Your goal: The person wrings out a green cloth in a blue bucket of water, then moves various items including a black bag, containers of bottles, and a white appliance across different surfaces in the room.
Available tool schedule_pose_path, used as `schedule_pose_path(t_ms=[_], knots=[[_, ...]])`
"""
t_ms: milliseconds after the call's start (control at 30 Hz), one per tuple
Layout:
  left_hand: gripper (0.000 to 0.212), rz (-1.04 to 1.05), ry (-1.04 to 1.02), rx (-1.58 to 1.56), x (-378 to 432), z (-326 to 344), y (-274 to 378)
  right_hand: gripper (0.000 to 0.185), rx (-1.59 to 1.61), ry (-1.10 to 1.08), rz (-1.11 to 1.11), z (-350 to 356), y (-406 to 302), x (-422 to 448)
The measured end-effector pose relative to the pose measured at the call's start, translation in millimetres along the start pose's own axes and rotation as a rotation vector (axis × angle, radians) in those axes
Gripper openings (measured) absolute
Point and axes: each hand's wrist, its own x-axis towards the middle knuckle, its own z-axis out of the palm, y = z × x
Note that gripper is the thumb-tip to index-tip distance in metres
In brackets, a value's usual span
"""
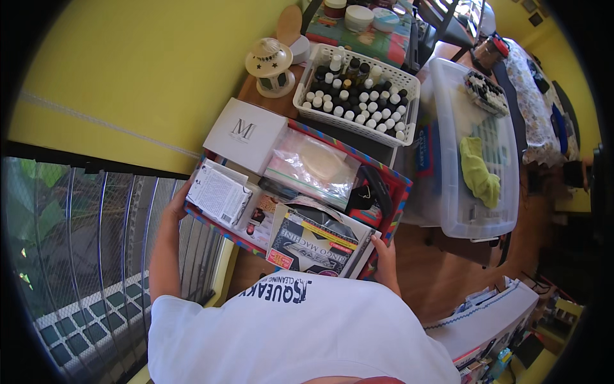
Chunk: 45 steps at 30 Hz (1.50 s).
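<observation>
A colourful open box (403,185) is held in front of my body, one end in each hand. My left hand (181,198) grips its left end, the fingers partly hidden beneath. My right hand (383,254) holds the near right corner, thumb on top. Inside lie a bingo machine box (314,242), a clear zip bag (312,165) with a pale round item, a white packet (220,194) bearing print, and a black curved object (378,192) at the right. A white square box (247,134) rests at the far left corner.
Beyond the box, a white plastic basket (352,128) of small capped bottles and a white lantern (271,67) stand on a wooden surface. To the right is a clear lidded storage bin (451,192) with a green sock (477,168) on it. A barred window (100,230) is at left.
</observation>
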Motion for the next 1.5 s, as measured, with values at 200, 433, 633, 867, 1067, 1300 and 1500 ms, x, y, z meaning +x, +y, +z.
schedule_pose_path(t_ms=[200,433,633,867,1067,1300,1500], knots=[[0.049,-0.037,-0.099,0.143,3.0,-25.1,-19.1,0.043,0.011,-0.030,0.088,-9.7,-0.4,10.7],[0.065,-0.083,-0.126,0.068,11.1,-24.3,-45.9,0.045,-0.017,-0.063,0.114,-10.6,-19.2,18.3],[0.076,-0.123,-0.230,0.006,24.2,-19.4,-45.8,0.042,0.038,-0.065,0.035,-5.1,-19.9,19.3],[0.077,-0.010,-0.079,0.220,-14.9,31.5,4.9,0.046,0.037,-0.082,0.062,-25.0,-1.1,28.1],[0.066,0.080,-0.344,-0.280,21.2,12.8,-6.1,0.046,0.040,-0.054,0.009,-19.1,-6.1,28.0],[0.045,0.146,-0.183,-0.143,11.5,28.2,-3.0,0.044,0.025,-0.084,0.049,-21.2,-12.5,30.3],[0.042,0.181,-0.141,-0.092,-0.9,27.3,-8.0,0.041,-0.045,-0.087,0.036,-16.5,-21.7,29.5]])
